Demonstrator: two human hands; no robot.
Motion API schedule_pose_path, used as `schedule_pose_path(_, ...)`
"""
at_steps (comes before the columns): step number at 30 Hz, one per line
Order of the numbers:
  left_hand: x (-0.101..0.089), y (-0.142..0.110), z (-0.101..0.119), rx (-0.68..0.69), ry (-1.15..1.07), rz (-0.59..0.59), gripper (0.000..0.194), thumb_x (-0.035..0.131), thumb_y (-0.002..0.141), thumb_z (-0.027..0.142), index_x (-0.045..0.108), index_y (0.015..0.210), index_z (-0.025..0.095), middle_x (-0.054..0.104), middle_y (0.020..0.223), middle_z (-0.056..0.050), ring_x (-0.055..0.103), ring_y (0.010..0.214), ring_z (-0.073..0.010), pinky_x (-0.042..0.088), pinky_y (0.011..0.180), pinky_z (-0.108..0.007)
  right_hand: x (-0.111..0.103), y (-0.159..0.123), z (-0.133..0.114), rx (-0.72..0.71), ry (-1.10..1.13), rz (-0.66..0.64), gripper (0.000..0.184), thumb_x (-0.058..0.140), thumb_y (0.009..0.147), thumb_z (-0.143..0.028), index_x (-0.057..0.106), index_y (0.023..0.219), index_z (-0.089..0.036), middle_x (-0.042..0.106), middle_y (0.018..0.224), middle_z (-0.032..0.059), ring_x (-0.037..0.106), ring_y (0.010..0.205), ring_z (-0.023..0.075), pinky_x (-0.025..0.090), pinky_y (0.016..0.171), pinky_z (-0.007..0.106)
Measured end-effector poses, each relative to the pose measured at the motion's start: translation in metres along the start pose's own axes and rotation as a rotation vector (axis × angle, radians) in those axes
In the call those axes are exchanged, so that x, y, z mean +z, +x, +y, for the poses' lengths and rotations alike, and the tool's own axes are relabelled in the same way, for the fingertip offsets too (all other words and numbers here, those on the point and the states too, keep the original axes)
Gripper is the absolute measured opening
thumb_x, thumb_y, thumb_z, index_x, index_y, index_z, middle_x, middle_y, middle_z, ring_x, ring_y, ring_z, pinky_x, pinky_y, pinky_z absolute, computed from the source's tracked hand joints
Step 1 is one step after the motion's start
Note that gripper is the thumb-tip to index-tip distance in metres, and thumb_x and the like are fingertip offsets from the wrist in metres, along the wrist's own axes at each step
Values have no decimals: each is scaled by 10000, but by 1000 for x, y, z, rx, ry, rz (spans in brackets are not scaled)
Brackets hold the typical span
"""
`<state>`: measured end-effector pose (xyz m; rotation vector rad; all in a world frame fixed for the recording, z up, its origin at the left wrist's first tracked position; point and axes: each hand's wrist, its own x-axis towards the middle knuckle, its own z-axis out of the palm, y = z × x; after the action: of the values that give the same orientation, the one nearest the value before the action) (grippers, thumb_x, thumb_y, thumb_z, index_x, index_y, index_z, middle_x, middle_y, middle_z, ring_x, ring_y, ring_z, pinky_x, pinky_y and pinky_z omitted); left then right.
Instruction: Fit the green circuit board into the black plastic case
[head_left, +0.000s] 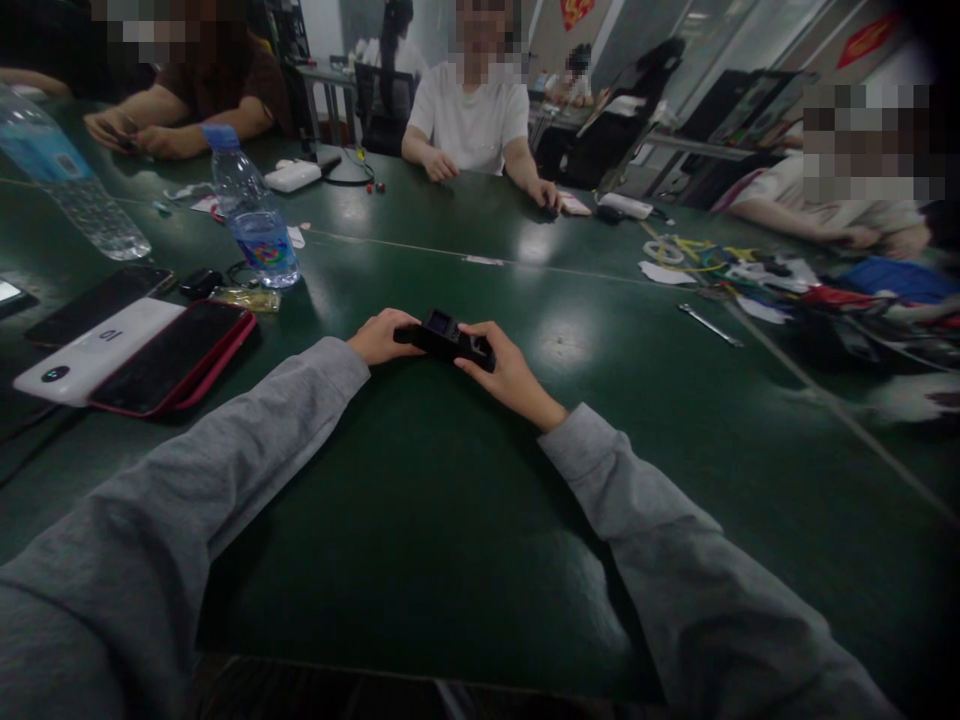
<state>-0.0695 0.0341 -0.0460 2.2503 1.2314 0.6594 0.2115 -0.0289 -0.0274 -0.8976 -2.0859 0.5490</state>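
Note:
A small black device with a little screen on top lies between my two hands, just above the dark green table. My left hand is closed on its left end, fingers curled round it. My right hand grips the right end, thumb on top. Both my arms are in grey sleeves and rest on the table.
To my left lie a phone in a red case, a white power bank, another dark phone and two water bottles. A metal tool and coloured cables lie at right. Other people sit across and at both far corners.

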Motion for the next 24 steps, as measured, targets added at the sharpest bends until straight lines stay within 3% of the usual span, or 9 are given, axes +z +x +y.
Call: schedule_pose_path(24,-2,-2,11,-29,18,-3,416,793,810,501,771,1136,243,742,1235,-72,613,1260,-308,461,1114,-484,-1,-1,4,-23,17,-32,441,729,903,-328,538,1298,-281,646,1379,113,632,1309,321,488,1135,596)
